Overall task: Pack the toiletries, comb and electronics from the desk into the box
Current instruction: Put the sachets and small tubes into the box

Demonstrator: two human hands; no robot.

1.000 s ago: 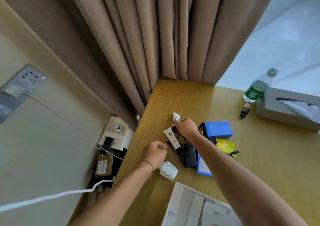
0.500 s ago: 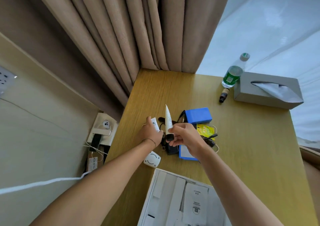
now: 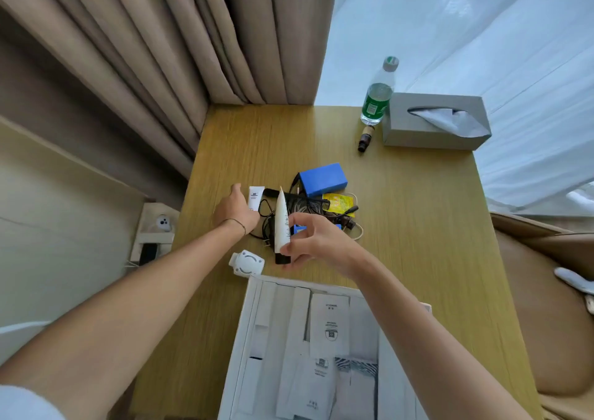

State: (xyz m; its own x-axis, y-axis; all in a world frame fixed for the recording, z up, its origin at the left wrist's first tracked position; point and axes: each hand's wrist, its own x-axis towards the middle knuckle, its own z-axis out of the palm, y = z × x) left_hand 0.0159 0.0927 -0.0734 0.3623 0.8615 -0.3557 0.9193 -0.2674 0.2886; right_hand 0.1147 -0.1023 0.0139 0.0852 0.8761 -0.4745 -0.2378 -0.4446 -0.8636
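Tube (image 3: 282,220) now nearer box (image 3: 254,304) — cables (image 3: 266,217) behind

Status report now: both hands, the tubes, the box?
Right hand holds long white tube above desk. Left hand on small tube. Box open, near; comb and cables unpacked.

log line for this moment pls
step: packing | right hand: holds long tube over desk | left hand: on small tube | box: open

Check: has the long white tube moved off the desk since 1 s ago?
Yes. The white tube lay flat on the desk beside the cables; now the right hand holds it raised, cap down, nearer the box.
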